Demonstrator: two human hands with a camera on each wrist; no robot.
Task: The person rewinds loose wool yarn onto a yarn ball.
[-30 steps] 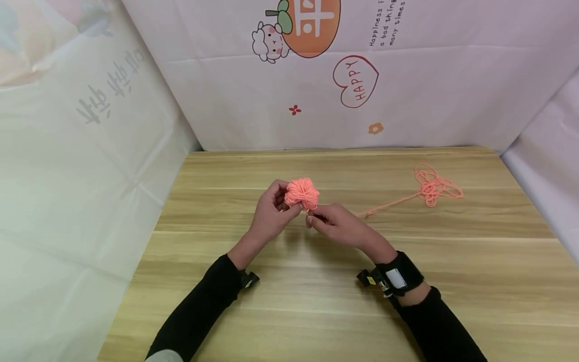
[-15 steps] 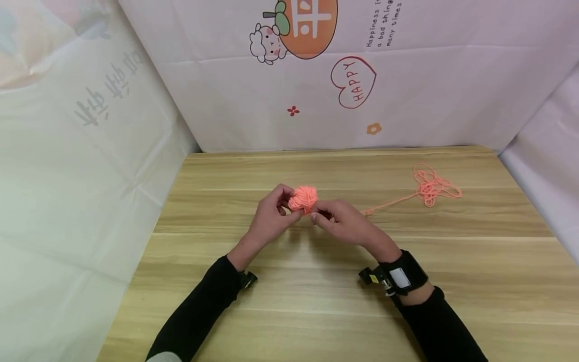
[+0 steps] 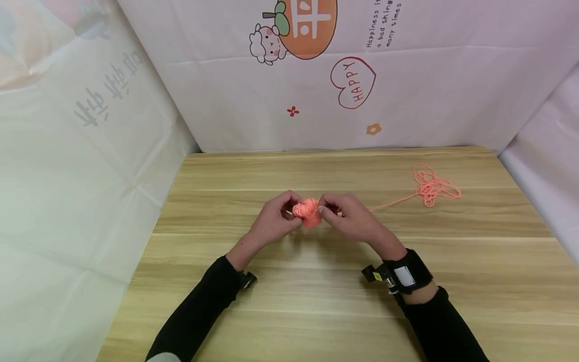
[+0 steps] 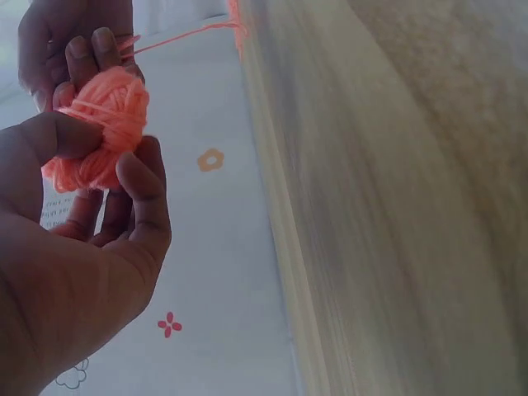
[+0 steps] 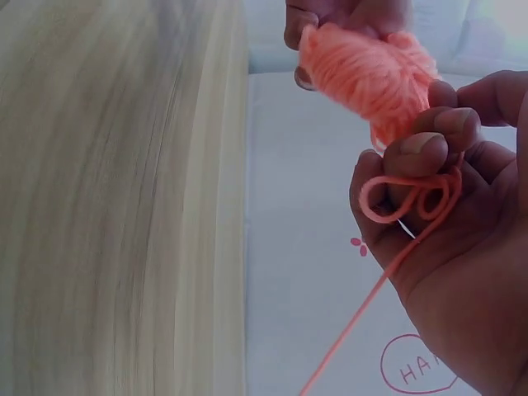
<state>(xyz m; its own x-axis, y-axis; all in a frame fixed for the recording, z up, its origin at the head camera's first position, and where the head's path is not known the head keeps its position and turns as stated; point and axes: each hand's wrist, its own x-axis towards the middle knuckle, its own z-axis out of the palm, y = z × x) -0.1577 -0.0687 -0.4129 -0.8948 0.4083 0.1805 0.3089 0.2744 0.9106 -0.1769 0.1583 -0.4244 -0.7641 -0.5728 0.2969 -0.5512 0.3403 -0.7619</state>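
A small coral-pink ball of yarn (image 3: 306, 208) is held above the wooden table between both hands. My left hand (image 3: 271, 219) grips it from the left; in the left wrist view the thumb (image 4: 78, 136) presses on its wound strands and the fingers curl behind. At the ball's right end is my right hand (image 3: 352, 218), thumb and forefinger touching it. The right wrist view shows a yarn strand (image 5: 346, 334) running through this hand's curled fingers, with small loops (image 5: 384, 202) hanging out of them. The strand leads off toward a loose heap on the table.
The loose heap of the same yarn (image 3: 431, 188) lies at the table's back right. The wooden table (image 3: 289, 311) meets a white printed sheet (image 3: 226, 100) along its back edge, and another pale sheet hangs on the left.
The yarn ball has been turned over and lowered slightly toward the person. My right hand has shifted a little right, from beneath the ball to its right end.
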